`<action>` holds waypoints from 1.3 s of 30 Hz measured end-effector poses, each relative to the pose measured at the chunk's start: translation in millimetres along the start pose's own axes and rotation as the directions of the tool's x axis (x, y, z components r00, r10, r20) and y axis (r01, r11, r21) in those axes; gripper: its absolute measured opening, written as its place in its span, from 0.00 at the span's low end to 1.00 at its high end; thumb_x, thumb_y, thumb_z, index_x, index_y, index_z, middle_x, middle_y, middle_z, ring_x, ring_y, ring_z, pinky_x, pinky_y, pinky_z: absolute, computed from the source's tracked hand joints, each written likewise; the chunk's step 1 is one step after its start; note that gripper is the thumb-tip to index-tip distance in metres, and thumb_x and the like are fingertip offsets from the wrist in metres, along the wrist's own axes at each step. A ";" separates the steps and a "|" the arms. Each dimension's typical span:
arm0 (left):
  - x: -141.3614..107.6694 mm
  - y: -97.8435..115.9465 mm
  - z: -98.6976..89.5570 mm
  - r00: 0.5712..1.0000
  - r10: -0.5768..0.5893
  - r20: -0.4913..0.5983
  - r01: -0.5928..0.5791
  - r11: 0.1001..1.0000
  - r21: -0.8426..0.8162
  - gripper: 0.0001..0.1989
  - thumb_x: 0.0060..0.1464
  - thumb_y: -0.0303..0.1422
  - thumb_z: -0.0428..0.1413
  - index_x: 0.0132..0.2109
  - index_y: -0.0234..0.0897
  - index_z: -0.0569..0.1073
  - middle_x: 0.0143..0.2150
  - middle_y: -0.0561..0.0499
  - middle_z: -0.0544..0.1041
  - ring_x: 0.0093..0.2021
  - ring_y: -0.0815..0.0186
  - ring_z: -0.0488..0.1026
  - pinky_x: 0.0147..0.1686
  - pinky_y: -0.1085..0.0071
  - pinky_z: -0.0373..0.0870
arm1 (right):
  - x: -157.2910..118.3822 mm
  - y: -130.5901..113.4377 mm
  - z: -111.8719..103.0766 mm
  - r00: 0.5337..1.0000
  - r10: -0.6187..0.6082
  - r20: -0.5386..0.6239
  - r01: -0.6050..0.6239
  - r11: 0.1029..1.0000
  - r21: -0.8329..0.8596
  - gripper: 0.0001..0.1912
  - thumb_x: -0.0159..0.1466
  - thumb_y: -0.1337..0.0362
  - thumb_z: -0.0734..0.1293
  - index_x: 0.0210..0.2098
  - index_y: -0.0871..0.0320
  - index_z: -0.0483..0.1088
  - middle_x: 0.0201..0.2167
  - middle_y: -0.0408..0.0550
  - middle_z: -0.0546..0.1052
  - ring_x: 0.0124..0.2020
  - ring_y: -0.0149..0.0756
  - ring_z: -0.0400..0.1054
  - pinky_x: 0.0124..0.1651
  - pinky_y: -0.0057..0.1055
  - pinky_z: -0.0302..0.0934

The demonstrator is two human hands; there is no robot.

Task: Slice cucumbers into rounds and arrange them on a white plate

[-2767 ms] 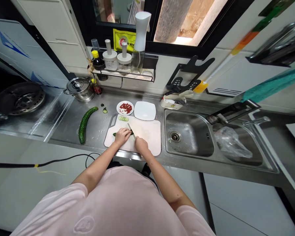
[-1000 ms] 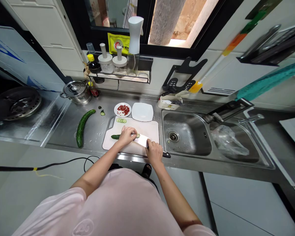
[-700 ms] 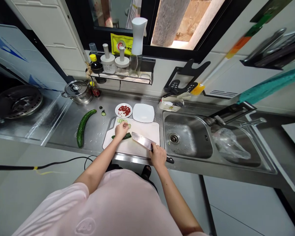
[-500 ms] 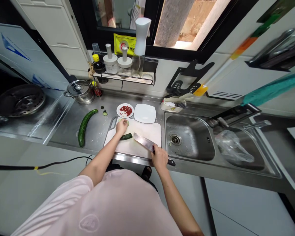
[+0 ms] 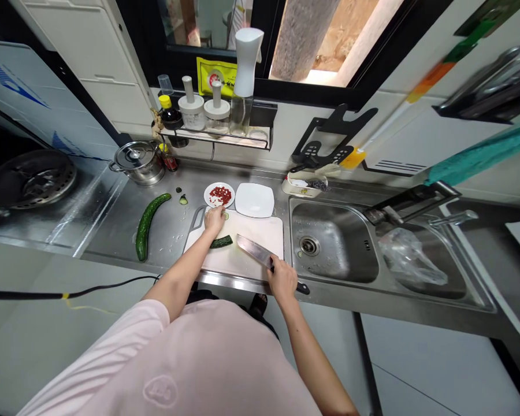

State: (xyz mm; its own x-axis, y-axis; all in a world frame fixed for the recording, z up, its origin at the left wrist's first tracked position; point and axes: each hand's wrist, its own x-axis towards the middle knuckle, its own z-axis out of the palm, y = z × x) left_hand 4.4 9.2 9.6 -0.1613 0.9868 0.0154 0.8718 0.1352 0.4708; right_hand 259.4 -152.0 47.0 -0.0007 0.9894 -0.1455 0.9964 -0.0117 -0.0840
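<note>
My right hand (image 5: 283,278) is wrapped round the black handle of a knife (image 5: 253,249), its blade flat over the white cutting board (image 5: 260,231). At the board's back left, my left hand (image 5: 214,218) is closed at a pale green cucumber slice (image 5: 226,215); whether it grips anything is hidden. A cut piece of cucumber (image 5: 222,241) lies on the board between my left forearm and the blade tip. Behind the board stand a round plate of chopped red pieces (image 5: 219,195) and a white square plate (image 5: 255,200). A whole cucumber (image 5: 149,225) lies to the left.
A steel sink (image 5: 333,242) is right of the board, with a plastic bag (image 5: 409,257) in its second basin. A lidded pot (image 5: 139,163) stands at the back left, near a wall rack (image 5: 216,137) of jars. Cucumber scraps (image 5: 183,200) lie on the counter.
My left hand has shifted slightly back toward the round plate, turning more palm down. My right hand and the knife have hardly moved. The view has shifted a little.
</note>
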 end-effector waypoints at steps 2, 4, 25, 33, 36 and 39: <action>-1.4 -1.9 0.5 1.000 0.013 -0.011 -0.012 0.999 0.038 0.12 0.54 0.31 0.53 0.46 0.42 0.74 0.45 0.46 0.75 0.47 0.57 0.68 0.46 0.64 0.61 | 0.4 0.0 1.2 1.000 -0.001 -0.003 0.001 1.000 0.007 0.20 0.61 0.63 0.64 0.52 0.55 0.65 0.39 0.48 0.74 0.41 0.37 0.65 0.43 0.30 0.49; -3.4 -3.9 1.5 0.999 0.018 -0.032 -0.016 0.998 0.066 0.11 0.55 0.33 0.52 0.45 0.42 0.75 0.45 0.44 0.75 0.49 0.56 0.66 0.47 0.63 0.61 | 0.7 -0.5 1.8 1.000 -0.001 -0.005 0.002 1.000 0.015 0.19 0.61 0.63 0.64 0.52 0.55 0.65 0.38 0.47 0.74 0.41 0.37 0.65 0.43 0.30 0.49; -14.2 -7.6 -2.0 0.998 -0.011 -0.066 0.014 0.999 0.046 0.13 0.55 0.39 0.53 0.44 0.42 0.77 0.45 0.44 0.73 0.49 0.54 0.65 0.47 0.61 0.62 | 2.6 -2.4 -0.5 1.000 0.008 0.008 -0.009 0.999 0.039 0.19 0.61 0.64 0.64 0.52 0.55 0.66 0.39 0.47 0.75 0.40 0.37 0.66 0.43 0.29 0.50; -40.8 -13.2 -8.8 0.991 -0.049 -0.124 0.042 0.997 -0.059 0.11 0.54 0.38 0.54 0.42 0.44 0.77 0.43 0.47 0.75 0.45 0.56 0.68 0.47 0.63 0.63 | 6.5 -6.8 -2.8 1.000 0.000 0.003 0.000 0.998 0.067 0.18 0.61 0.65 0.64 0.51 0.55 0.66 0.39 0.46 0.75 0.40 0.36 0.66 0.42 0.29 0.50; -57.3 -14.8 -11.0 0.991 -0.018 -0.134 0.006 0.996 -0.091 0.11 0.55 0.38 0.53 0.42 0.43 0.77 0.42 0.47 0.75 0.44 0.58 0.69 0.46 0.64 0.64 | 8.2 -9.1 -3.0 1.000 -0.007 0.002 0.007 0.996 0.090 0.18 0.61 0.65 0.63 0.51 0.55 0.66 0.39 0.47 0.75 0.40 0.36 0.66 0.42 0.29 0.50; -72.7 -15.8 -13.4 0.989 0.038 -0.146 -0.052 0.994 -0.092 0.12 0.56 0.39 0.53 0.43 0.42 0.77 0.42 0.47 0.75 0.43 0.59 0.69 0.45 0.65 0.64 | 9.9 -11.0 -3.2 1.000 -0.011 -0.005 0.012 0.993 0.115 0.18 0.61 0.66 0.63 0.51 0.55 0.67 0.39 0.47 0.75 0.40 0.36 0.66 0.42 0.28 0.50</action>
State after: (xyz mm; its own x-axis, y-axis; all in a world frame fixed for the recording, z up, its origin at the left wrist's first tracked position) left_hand -3.8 -65.9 12.8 -0.1934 0.9676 0.1621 0.8327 0.0746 0.5487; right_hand 248.7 -141.6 49.7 -0.0113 0.9901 -0.1400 0.9799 -0.0169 -0.1990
